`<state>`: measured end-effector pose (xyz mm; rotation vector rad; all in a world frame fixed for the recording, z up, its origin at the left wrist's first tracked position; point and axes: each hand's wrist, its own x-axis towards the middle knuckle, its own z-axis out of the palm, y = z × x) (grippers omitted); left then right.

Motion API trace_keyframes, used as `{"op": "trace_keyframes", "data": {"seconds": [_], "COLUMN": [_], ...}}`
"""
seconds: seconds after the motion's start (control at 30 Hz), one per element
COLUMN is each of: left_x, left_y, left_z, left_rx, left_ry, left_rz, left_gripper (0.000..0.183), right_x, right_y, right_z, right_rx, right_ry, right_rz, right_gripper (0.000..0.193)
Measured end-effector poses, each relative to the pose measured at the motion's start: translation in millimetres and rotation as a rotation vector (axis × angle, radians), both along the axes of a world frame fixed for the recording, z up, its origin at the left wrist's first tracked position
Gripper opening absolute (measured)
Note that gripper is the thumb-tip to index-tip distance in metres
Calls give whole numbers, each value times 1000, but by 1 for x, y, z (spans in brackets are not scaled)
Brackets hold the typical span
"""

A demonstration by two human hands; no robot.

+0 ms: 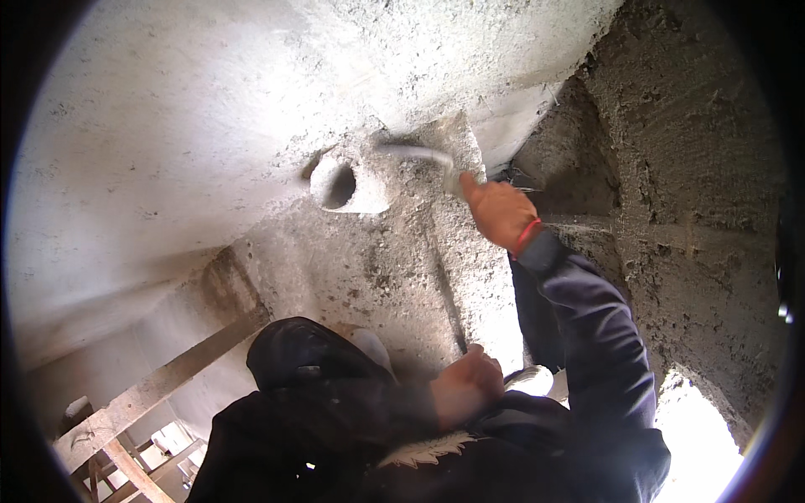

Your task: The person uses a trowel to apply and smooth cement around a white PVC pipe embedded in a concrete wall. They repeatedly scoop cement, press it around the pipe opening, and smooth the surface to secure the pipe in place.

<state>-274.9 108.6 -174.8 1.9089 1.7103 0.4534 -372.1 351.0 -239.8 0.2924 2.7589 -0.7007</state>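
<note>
My right hand (pixel 501 214), with a red band at its wrist, is closed round the pale handle of a hand tool. The tool's thin, curved metal end (pixel 415 152) is smeared by motion and points left over the rough concrete. Just left of it a whitish pipe stub (pixel 369 186) with a dark round opening sticks out by the wall. Low in front of my body, my left hand (pixel 471 381) is closed in a fist. A thin dark line, a rod or a shadow, runs up from it across the concrete slab (pixel 360 264); I cannot tell which.
A pale plastered wall (pixel 159 134) slopes over the left and top. Rough grey wall (pixel 696 168) stands close on the right, with a bright opening (pixel 696 436) below. At lower left a wooden beam (pixel 159 381) crosses above timber framing. My bent knee (pixel 302 348) is beside the slab.
</note>
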Motion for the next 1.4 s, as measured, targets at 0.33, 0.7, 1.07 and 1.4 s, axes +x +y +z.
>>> {"op": "trace_keyframes", "data": {"seconds": [0.33, 0.7, 1.07, 1.4], "left_x": [-10, -3, 7, -8], "left_y": [4, -3, -21, 12], "left_z": [3, 6, -25, 16], "left_rx": [-310, -232, -344, -405], "left_ry": [-185, 234, -307, 204], "left_rz": [-30, -131, 132, -165], "left_gripper": [5, 9, 18, 25], "right_x": [16, 30, 51, 34], "right_y": [9, -2, -50, -17], "right_z": [-14, 5, -5, 51], "right_rx": [260, 66, -156, -278], "right_ry": [73, -72, -67, 204], "right_rz": [-8, -85, -53, 2], "right_gripper": [32, 39, 38, 50]}}
